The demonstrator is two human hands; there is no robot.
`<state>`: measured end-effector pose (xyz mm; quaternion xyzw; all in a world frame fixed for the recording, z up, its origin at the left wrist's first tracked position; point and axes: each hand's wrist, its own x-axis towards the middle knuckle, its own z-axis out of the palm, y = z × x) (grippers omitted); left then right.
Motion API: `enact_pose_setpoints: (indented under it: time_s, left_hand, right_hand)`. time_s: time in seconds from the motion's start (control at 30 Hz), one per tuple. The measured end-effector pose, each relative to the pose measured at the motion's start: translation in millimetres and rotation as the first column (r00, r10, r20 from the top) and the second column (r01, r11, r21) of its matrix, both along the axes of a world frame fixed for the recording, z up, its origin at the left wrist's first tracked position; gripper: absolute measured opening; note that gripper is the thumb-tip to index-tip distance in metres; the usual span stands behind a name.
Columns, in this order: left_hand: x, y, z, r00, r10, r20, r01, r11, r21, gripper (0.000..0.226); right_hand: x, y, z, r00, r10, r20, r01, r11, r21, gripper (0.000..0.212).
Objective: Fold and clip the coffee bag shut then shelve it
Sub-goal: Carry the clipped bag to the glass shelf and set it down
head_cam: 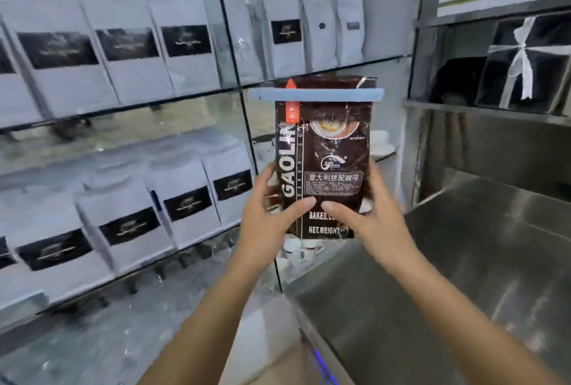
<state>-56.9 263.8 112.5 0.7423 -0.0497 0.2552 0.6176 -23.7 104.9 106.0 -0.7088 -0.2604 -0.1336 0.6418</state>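
Observation:
A dark brown coffee bag (327, 149) with white lettering is held upright in the air in front of glass shelves. A long light-blue clip (316, 95) runs across its folded top, sticking out past both sides. My left hand (272, 217) grips the bag's lower left edge, thumb on the front. My right hand (367, 214) grips the lower right edge, thumb also on the front. The bag's bottom corners are hidden by my fingers.
Glass shelves (173, 97) on the left and centre carry rows of white coffee bags (123, 53) with black labels. A steel counter (463, 261) lies to the right. Metal shelving (482, 106) at upper right holds a black bag tied with white ribbon (522, 60).

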Motion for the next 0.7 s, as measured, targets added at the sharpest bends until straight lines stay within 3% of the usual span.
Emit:
enact_pose_setpoints:
  time_s: [0.3, 0.57, 0.7]
  left_hand:
    - [-127, 181, 42, 0.962, 0.258, 0.088, -0.259, 0.966, 0.004, 0.064]
    - [-251, 324, 64, 0.859, 0.498, 0.121, -0.498, 0.867, -0.035, 0.058]
    - [-299, 381, 77, 0.789, 0.603, 0.118, -0.601, 0.797, -0.055, 0.066]
  right_hand:
    - [-84, 195, 48, 0.958, 0.265, 0.111, -0.266, 0.964, -0.001, 0.079]
    - [-172, 366, 65, 0.86, 0.498, 0.109, -0.503, 0.864, 0.025, 0.078]
    - [-208, 437, 80, 0.798, 0.593, 0.111, -0.598, 0.802, 0.014, 0.077]
